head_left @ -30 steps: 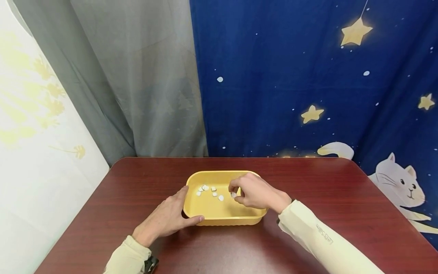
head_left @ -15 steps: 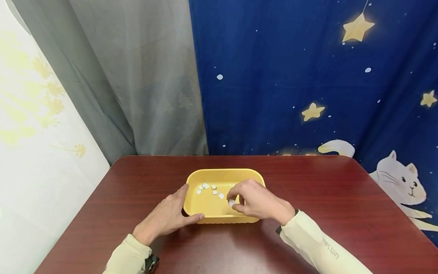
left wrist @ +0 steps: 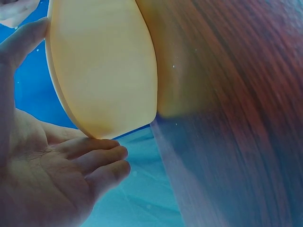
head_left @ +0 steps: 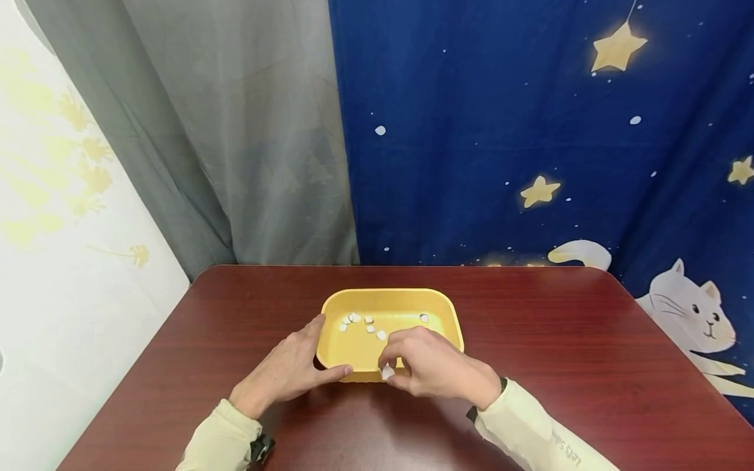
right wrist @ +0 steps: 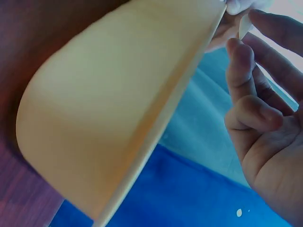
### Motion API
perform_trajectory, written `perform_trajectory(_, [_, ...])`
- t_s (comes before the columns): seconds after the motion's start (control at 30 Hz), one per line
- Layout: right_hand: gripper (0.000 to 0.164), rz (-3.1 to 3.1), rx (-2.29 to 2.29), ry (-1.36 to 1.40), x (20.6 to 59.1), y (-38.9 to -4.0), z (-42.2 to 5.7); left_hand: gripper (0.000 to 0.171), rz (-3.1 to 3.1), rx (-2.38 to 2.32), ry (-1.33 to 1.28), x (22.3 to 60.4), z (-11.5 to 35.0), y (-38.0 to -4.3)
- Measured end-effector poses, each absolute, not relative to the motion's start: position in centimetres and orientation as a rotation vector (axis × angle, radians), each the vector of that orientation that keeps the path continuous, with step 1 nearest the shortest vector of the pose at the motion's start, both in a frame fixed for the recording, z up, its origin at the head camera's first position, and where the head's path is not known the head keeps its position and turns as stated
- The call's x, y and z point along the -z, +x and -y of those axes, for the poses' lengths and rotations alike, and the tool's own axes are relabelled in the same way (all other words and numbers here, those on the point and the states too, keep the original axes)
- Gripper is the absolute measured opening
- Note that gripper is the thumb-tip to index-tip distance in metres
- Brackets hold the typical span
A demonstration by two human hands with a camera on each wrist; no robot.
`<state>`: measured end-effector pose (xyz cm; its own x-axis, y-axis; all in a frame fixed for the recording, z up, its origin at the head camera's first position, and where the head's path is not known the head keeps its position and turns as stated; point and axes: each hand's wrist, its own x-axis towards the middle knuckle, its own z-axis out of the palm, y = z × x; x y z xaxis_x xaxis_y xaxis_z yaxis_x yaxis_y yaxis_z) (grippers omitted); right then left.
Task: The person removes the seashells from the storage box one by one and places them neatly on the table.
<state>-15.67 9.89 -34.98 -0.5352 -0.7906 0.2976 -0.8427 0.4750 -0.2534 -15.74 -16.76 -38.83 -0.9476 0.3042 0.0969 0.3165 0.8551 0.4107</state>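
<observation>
Across the red-brown table (head_left: 542,333), here's my yellow tub (head_left: 389,297); my left hand (head_left: 288,369), thumb spread from fingers, braces its left end, best held steady; my right hand (head_left: 438,363) pinches a white piece (head_left: 387,372) at the near rim, so a light grip, lifted clear, avoids knocking; other white pieces (head_left: 381,335) sit inside, mostly left, one far right

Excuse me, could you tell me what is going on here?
At a table, a person's right hand pinches a small white piece by the near side of a yellow tub. The left hand rests against the tub's left end. Several more white pieces lie inside the tub.
</observation>
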Motion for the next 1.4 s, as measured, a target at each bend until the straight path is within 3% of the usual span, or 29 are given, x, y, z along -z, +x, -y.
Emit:
perform_trajectory(0.6, [0.004,2.607,-0.257,1.524,36.9,-13.3,-7.2,0.111,2.974,0.643,-0.530,38.5,16.8,-15.7])
perform_trajectory(1.4, [0.017,2.517,-0.026,1.585,39.8,-13.0,-4.0,0.107,2.980,0.630,-0.538,38.3,16.7,-15.6])
